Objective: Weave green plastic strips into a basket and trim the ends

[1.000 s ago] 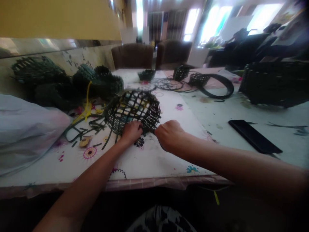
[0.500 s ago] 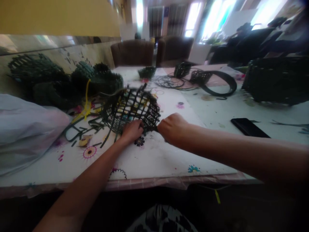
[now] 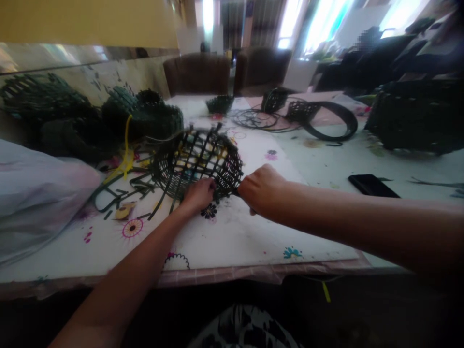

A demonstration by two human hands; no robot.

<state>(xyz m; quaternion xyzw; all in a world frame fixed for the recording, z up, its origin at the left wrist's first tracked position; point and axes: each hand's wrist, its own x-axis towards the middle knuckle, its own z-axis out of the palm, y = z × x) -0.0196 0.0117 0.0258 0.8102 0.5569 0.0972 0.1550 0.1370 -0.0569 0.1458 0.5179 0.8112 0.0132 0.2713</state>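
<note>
A round dark green woven basket (image 3: 197,162) with an open lattice lies on the patterned tablecloth, loose strip ends poking out round its rim. My left hand (image 3: 199,194) is closed on the basket's near edge, its fingers curled over the weave. At the basket's right side my right hand (image 3: 261,187) is closed in a fist around a dark strip that runs from the rim. Most of that strip is hidden inside the fist. Short cut strips (image 3: 141,183) are scattered left of the basket, beside a yellow strap (image 3: 126,159).
A white plastic bag (image 3: 39,193) bulges at the left. Behind it several dark woven baskets (image 3: 159,116) are piled by the wall. A black phone (image 3: 373,185), a coiled band (image 3: 335,121) and a large dark basket (image 3: 416,118) are on the right. Chairs (image 3: 197,75) stand beyond the table.
My right hand has shifted very slightly, still closed on the strip. My left hand keeps its hold on the basket. The whole view has tilted a little.
</note>
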